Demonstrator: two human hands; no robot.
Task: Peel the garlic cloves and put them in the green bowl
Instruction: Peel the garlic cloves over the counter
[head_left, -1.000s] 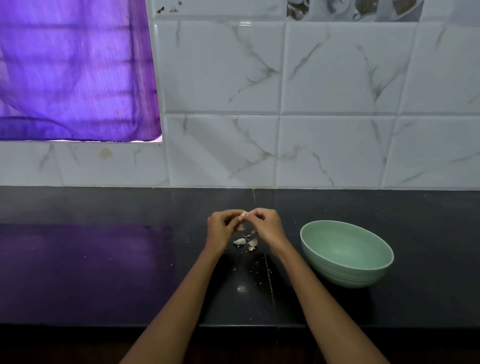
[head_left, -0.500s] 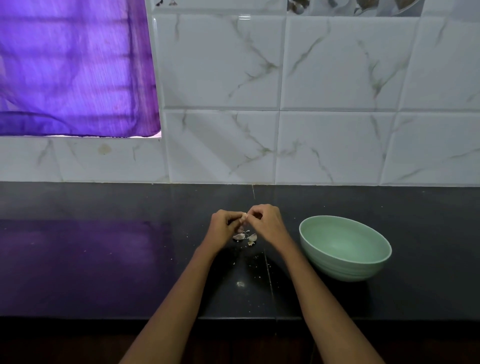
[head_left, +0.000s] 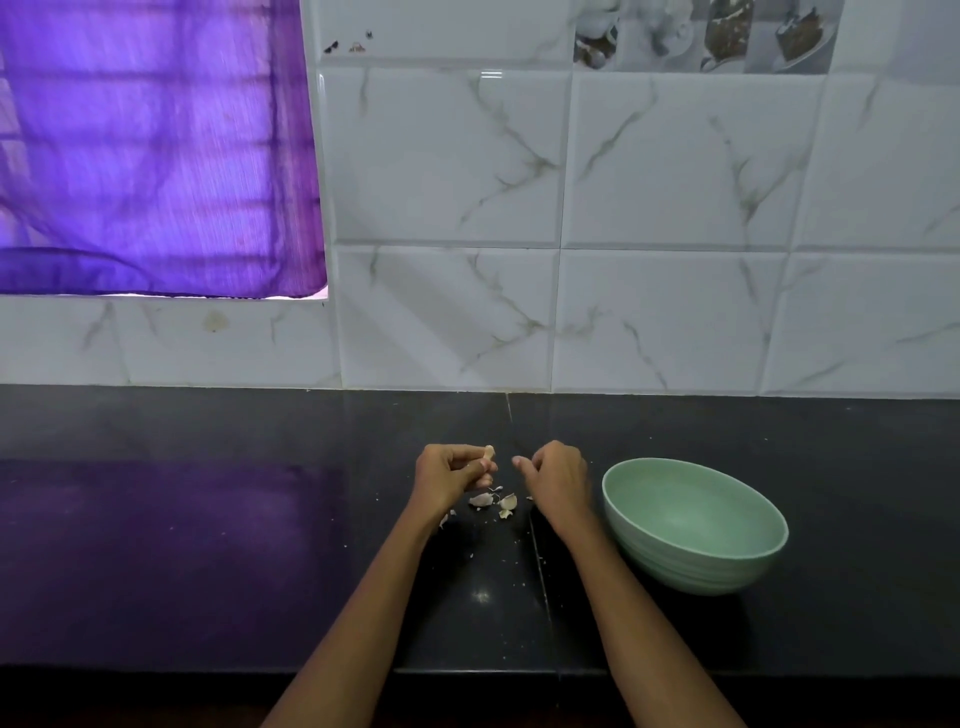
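One clove (head_left: 488, 451) sits pinched in the left hand (head_left: 451, 477) above the table (head_left: 208, 545). At 3 o'clock, just apart, the right hand (head_left: 555, 475) is curled; whether it holds anything is unclear. Skins (head_left: 493, 501) lie below; bowl (head_left: 693, 525) further at 3 o'clock.

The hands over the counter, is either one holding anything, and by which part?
The left hand pinches a garlic clove by its lower end; its tip pokes up. The right hand has curled fingers; whether it holds peel cannot be told.

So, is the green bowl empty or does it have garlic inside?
Empty: the green bowl shows only its bare inner surface; the garlic clove is in the left hand.
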